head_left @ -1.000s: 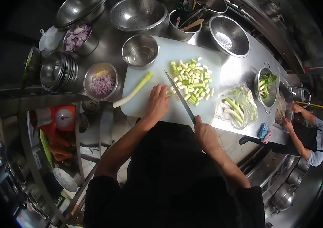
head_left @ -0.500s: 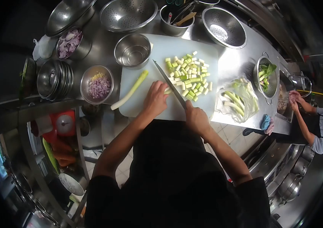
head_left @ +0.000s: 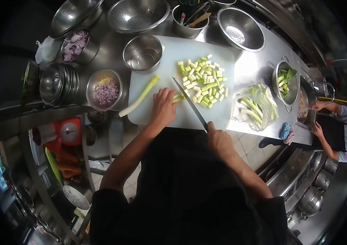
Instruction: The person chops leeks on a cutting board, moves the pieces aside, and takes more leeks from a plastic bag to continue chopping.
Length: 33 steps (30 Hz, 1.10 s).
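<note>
Dim, fisheye-warped, dark vignetted edges

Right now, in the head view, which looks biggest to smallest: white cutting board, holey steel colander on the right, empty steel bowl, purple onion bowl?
1. White plastic cutting board
2. Round perforated steel colander
3. Empty round steel bowl and steel bowl of chopped purple onion: look alike, unranked

Cutting board [head_left: 181, 49]: I saw plain white.
Cut leek pieces [head_left: 203, 79]: were pale green and white.
Held leek end [head_left: 178, 98]: was light green.
Leek stalk [head_left: 141, 97]: ran white into green.
Knife [head_left: 187, 102]: showed a dark blade.
Chopped onion [head_left: 106, 90], left of frame: was purple, some yellow.
</note>
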Motion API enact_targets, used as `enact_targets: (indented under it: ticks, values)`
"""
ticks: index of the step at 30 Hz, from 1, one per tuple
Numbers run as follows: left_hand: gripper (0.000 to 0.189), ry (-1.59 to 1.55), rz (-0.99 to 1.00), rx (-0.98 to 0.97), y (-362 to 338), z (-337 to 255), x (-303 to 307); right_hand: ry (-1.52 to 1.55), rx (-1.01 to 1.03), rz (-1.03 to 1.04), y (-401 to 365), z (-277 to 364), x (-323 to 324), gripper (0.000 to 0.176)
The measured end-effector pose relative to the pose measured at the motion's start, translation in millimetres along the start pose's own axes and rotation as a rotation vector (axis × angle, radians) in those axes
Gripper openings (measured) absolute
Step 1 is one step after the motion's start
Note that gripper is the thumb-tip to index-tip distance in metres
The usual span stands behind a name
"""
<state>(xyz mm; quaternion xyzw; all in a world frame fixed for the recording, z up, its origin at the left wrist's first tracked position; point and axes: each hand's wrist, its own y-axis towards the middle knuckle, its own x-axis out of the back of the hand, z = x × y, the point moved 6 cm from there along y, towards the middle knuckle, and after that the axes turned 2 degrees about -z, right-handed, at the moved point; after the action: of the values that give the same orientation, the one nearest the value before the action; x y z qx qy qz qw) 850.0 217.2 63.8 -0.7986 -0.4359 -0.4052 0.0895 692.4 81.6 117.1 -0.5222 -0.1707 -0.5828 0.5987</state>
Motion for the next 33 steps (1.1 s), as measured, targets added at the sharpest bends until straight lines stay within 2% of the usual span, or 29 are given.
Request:
enact_targets:
  ticks: [6, 9, 16, 19, 22, 27, 28, 30, 33]
  values:
    - [0.043, -0.042, -0.008, -0.009, -1, 4, -5, 0.153, 0.096, -0.088, 40, 4, -26, 0.019]
    - [0.042, -0.067, -0.017, -0.007, -1, 4, -4, 0.053, 0.08, -0.054, 51, 8, -22, 0.025]
    - [0.039, -0.124, -0.03, -0.024, 9, -1, -3, 0.005, 0.035, -0.005, 7, 16, 12, 0.02]
    - [0.037, -0.133, -0.011, -0.011, 14, -2, -2, -0.025, -0.006, 0.075, 0, 15, 7, 0.021]
    - [0.037, -0.121, 0.018, -0.035, 13, -2, -5, 0.091, 0.052, 0.013, 15, 11, -15, 0.021]
    - [0.044, -0.126, 0.018, -0.033, 12, -1, -4, 0.093, 0.054, -0.054, 54, 22, -19, 0.021]
    - [0.044, -0.12, 0.02, -0.039, 10, -1, -2, 0.1, 0.055, -0.06, 53, 23, -16, 0.021]
    - [0.051, -0.113, 0.005, 0.066, 7, -1, 10, 0.002, 0.037, -0.053, 47, 16, -10, 0.02]
    - [0.055, -0.095, -0.01, 0.12, -8, 7, 26, 0.038, 0.024, -0.095, 22, 14, 2, 0.021]
